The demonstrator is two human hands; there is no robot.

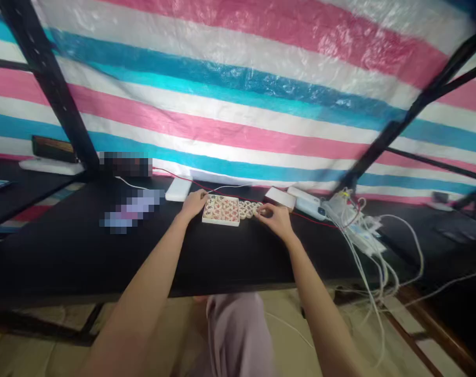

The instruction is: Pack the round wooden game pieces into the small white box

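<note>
A shallow white box [221, 223] sits on the black table, filled with round, cream-coloured Chinese chess pieces [222, 208] marked in red and dark characters. My left hand [194, 204] is closed at the box's far left corner, with its fingertips against the rim. More loose round pieces [246, 209] lie in a cluster along the box's right side. Over the right end of that cluster, my right hand [276, 219] has thumb and fingers pinched at a piece, which the fingers partly cover.
Behind the pieces lie a white box [280, 198], a pale blue-white device [309, 208] and a red wire. Tangled white cables [358, 225] hang over the table's right side. A white block [179, 188] stands left, near a blurred-out item [134, 210]. Striped sheeting [238, 110] closes off the back.
</note>
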